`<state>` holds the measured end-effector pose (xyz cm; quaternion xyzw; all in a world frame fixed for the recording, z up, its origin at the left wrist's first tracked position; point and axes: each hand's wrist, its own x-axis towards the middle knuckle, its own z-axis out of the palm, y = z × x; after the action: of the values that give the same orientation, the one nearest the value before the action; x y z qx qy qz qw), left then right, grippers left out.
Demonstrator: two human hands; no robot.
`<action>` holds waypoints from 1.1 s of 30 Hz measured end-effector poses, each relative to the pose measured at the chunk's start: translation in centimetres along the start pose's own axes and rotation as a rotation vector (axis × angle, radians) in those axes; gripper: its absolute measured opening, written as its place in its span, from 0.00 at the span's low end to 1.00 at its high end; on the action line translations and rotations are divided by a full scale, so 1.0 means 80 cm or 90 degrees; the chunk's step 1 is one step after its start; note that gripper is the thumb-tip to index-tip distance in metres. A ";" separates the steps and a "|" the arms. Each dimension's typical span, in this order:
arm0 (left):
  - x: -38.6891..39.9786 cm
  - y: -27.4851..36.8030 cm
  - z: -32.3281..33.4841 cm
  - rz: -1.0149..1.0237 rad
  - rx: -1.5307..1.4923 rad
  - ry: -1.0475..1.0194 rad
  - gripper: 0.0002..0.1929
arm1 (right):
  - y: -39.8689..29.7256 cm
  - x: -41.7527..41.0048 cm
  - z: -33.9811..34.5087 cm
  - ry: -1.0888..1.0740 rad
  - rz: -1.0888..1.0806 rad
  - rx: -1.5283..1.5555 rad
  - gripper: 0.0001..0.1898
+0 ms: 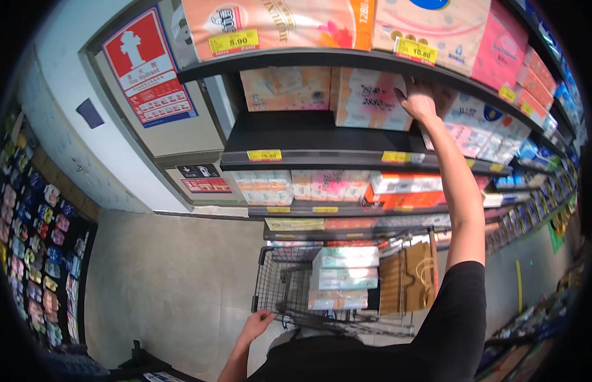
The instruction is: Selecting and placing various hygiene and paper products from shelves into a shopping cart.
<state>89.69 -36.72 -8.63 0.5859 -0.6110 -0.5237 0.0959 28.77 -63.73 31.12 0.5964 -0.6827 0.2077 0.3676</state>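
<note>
My right hand (418, 101) reaches up to a shelf and lies at the right side of a large tissue multipack (372, 102), thumb spread. Its fingertips are partly hidden beneath the shelf above, so a firm grip cannot be made out. Low down, my left hand (258, 325) is loosely curled at the near corner of a black wire shopping cart (281, 274). Nothing shows in that hand; contact with the rim is unclear. Inside the cart sit stacked tissue packs (344, 277) and a brown paper bag (405, 277).
Dark shelf boards (296, 138) with yellow price tags carry more tissue packs (286, 90) behind and below. A board (343, 55) overhangs my right hand. At left are a fire hydrant sign (145, 71), a white pillar (119, 129) and a rack of slippers (36, 243).
</note>
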 end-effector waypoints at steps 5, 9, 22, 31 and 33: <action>-0.060 -0.009 0.063 -0.139 -0.042 0.010 0.27 | 0.012 0.054 0.037 0.106 -0.180 -0.039 0.29; -0.102 -0.002 0.091 -0.184 -0.103 -0.005 0.27 | 0.007 0.066 0.047 0.052 -0.148 0.151 0.29; -0.137 0.166 0.014 -0.053 -0.289 0.035 0.15 | 0.001 0.018 -0.040 -0.049 -0.101 0.104 0.38; -0.244 0.297 -0.085 0.550 -0.179 0.244 0.11 | 0.009 -0.016 -0.042 -0.162 -0.143 0.057 0.46; -0.298 0.378 -0.081 0.660 -0.412 0.582 0.17 | -0.011 -0.024 -0.065 -0.152 -0.168 0.018 0.41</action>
<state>82.86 -27.77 28.73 0.3253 -0.5233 -0.2697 0.7400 30.96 -58.85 32.88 0.7062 -0.6344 0.0949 0.2996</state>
